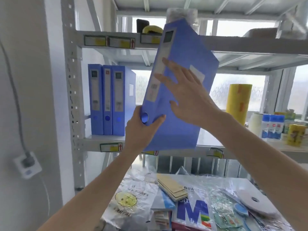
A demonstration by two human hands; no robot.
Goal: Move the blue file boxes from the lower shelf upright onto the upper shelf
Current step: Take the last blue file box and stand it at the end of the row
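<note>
Three boxes [110, 100] are already placed upright; a fourth box [180, 90] is gripped by the left hand [141, 129] and steadied by the flat, spread right hand [186, 95].

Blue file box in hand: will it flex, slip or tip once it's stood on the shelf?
Probably stiff: the blue file box keeps straight edges while held tilted. Possibly slippery, since its plastic looks smooth. It may tip when stood alone, being tall and narrow; lean it against the three standing boxes.

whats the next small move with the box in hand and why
Probably tip the tilted blue file box upright and slide it in beside the three standing file boxes. The left hand grips its lower spine corner, the right hand lies flat on its side, and shelf space right of the row looks free.
</note>
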